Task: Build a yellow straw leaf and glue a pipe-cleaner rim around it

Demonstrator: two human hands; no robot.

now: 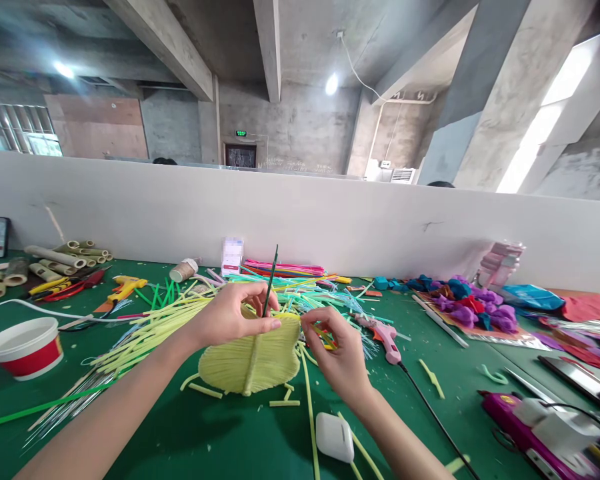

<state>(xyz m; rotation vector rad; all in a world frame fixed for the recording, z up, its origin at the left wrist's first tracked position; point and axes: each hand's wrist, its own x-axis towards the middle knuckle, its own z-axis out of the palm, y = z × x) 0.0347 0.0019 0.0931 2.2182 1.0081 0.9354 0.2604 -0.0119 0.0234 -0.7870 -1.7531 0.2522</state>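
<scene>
The left hand [225, 315] has its thumb and index fingers clamped on a dark green stem [273, 270], which stands nearly upright, leaning slightly right at its top. The leaf [275, 363], a pale yellow ribbed piece with a raised midrib, is at the middle of the desk [230, 447], just below and nearer than the left fingers. The right hand [344, 357] is at the leaf's right edge, thumb and index fingers bent close to each other; I cannot tell whether they pinch it.

Short yellow offcuts [284, 403] lie near the leaf, and a white case [334, 437] sits on its near right side. To the left spreads a bundle of yellow strips [150, 333], with a paper cup [30, 360] farther left and a yellow glue gun [129, 288] beyond. Bamboo tubes [63, 260] are heaped at the far left. On the far side, a phone [233, 255] stands against the white partition [300, 210], beside pink strips [285, 268]. Right of the right hand lies a pink glue gun [390, 341]; purple tufts [463, 313] lie farther right, and a purple power strip [503, 407] is at the near right.
</scene>
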